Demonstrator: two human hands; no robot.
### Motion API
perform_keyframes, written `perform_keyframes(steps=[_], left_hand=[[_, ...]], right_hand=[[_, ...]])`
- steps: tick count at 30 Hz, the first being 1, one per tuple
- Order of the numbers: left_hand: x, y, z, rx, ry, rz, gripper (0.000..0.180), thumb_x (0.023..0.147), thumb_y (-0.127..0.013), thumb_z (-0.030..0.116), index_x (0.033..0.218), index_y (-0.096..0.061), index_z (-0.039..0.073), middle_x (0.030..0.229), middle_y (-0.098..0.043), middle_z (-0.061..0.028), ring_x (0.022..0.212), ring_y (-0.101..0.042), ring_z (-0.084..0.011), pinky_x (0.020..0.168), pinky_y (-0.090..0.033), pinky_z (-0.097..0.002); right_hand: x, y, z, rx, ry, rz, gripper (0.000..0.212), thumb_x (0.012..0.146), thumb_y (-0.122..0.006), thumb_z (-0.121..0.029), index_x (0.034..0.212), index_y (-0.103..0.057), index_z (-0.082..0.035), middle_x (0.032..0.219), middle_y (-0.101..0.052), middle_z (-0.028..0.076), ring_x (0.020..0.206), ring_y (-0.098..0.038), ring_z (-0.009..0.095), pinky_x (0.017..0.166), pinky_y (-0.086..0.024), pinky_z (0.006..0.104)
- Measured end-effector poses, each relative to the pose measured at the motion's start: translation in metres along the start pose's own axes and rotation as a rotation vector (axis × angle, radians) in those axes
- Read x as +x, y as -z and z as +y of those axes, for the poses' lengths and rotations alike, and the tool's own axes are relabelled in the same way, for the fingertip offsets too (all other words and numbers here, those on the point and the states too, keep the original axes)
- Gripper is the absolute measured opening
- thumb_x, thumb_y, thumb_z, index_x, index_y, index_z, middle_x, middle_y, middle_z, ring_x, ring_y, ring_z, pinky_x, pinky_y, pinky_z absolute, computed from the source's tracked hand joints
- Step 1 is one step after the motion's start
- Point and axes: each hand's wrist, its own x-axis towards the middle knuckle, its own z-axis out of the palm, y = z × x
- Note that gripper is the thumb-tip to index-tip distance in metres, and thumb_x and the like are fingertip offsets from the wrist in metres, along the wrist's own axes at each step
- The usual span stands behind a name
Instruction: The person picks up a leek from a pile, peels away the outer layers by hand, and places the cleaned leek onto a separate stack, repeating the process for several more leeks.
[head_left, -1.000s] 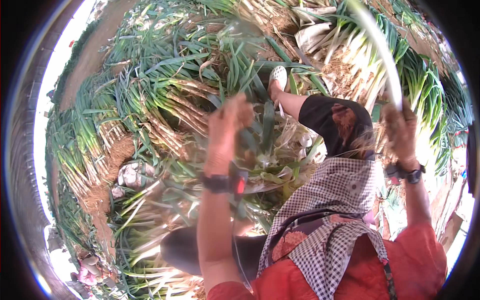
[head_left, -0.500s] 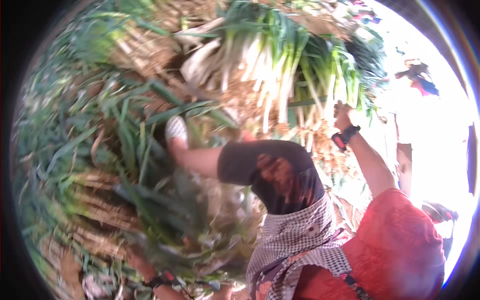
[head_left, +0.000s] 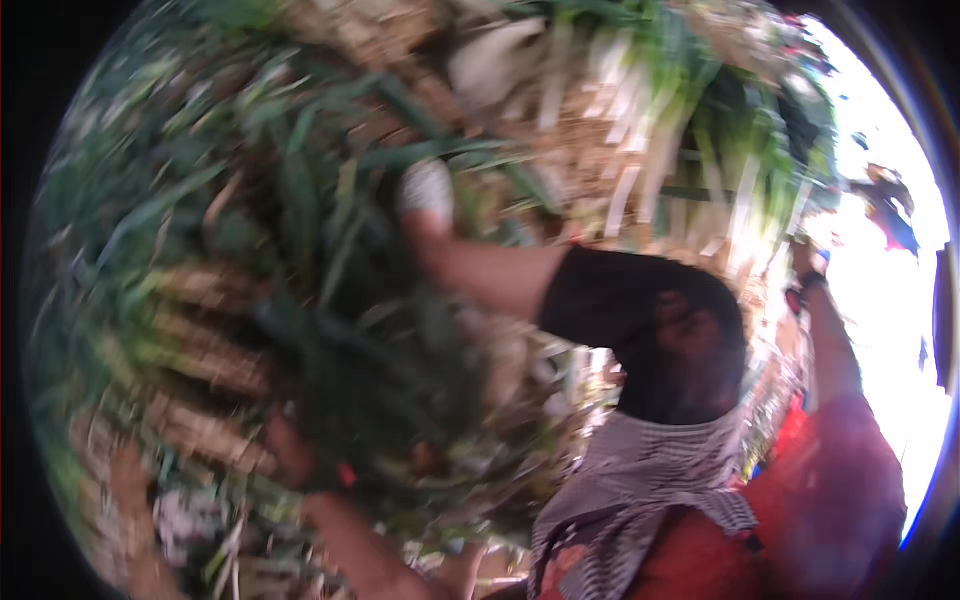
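My left hand point(head_left: 288, 448) reaches in at the lower left, a dark band with a red spot at its wrist. It is beside the pale root ends of a leek bundle point(head_left: 212, 430); its fingers are smeared. At the upper right, my right hand point(head_left: 806, 262) is at the lower ends of a row of leeks point(head_left: 655, 120) with white stalks and green tops. A dark band circles that wrist too. Blur hides whether either hand holds anything. Loose dark green leek leaves point(head_left: 340, 350) lie between my left hand and my bent leg.
My bent leg in black trousers point(head_left: 650, 320) crosses the middle, its foot in a pale patterned shoe point(head_left: 428, 190) among leaves. A checked apron point(head_left: 640, 470) hangs over my lap. A brown shape point(head_left: 135, 500) at the lower left is too blurred to identify. Bright glare fills the right.
The view has swung, so the leg and the leek row sit farther right. My left hand has moved up toward the root ends. My right hand appears farther right and is more blurred.
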Motion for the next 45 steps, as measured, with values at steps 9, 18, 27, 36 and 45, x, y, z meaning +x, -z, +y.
perform_keyframes(steps=[9, 18, 27, 36, 45], left_hand=[[0.022, 0.038, 0.03, -1.233, 0.691, 0.159, 0.028, 0.088, -0.066, 0.015, 0.111, -0.057, 0.002, 0.09, -0.065, -0.0118, 0.076, -0.063, -0.0262, 0.067, -0.053, -0.0385], [0.035, 0.086, 0.166, -1.489, 0.622, 0.122, 0.02, 0.089, -0.058, 0.005, 0.109, -0.058, 0.004, 0.108, -0.061, -0.0089, 0.096, -0.062, -0.0225, 0.079, -0.057, -0.042], [0.048, 0.052, 0.198, -1.147, 0.62, -0.009, 0.039, 0.096, -0.053, 0.019, 0.133, -0.053, 0.006, 0.123, -0.059, -0.0064, 0.102, -0.059, -0.0172, 0.087, -0.048, -0.0315], [0.091, 0.031, 0.17, -1.276, 0.568, 0.203, 0.04, 0.095, -0.053, 0.012, 0.132, -0.05, -0.001, 0.104, -0.064, -0.0087, 0.079, -0.06, -0.0123, 0.066, -0.048, -0.0251], [-0.037, 0.107, 0.254, -1.683, 0.617, 0.382, 0.042, 0.091, -0.06, 0.005, 0.131, -0.047, 0.006, 0.103, -0.066, -0.0161, 0.081, -0.066, -0.02, 0.061, -0.056, -0.0272]], right_hand=[[-0.171, -0.187, -0.239, 0.726, 0.208, -0.57, 0.041, 0.094, -0.059, -0.03, 0.127, -0.05, -0.007, 0.108, -0.063, 0.005, 0.078, -0.064, 0.013, 0.07, -0.053, 0.0288], [-0.308, -0.067, -0.4, 0.97, 0.507, -0.569, 0.027, 0.096, -0.057, -0.022, 0.115, -0.058, -0.003, 0.091, -0.065, 0.006, 0.066, -0.061, 0.009, 0.064, -0.052, 0.0259], [-0.467, -0.034, -0.454, 0.895, 0.689, -1.256, 0.017, 0.093, -0.048, -0.006, 0.102, -0.055, 0.006, 0.075, -0.063, 0.013, 0.058, -0.062, 0.017, 0.05, -0.052, 0.0253], [-0.47, -0.092, -0.494, 0.734, 0.509, -1.353, 0.019, 0.095, -0.052, -0.009, 0.103, -0.057, 0.008, 0.086, -0.065, 0.012, 0.066, -0.064, 0.014, 0.06, -0.052, 0.0249], [-0.471, -0.113, -0.472, 0.517, 0.694, -1.371, 0.025, 0.096, -0.056, -0.017, 0.108, -0.059, 0.005, 0.086, -0.067, 0.006, 0.065, -0.063, 0.01, 0.062, -0.051, 0.0226]])
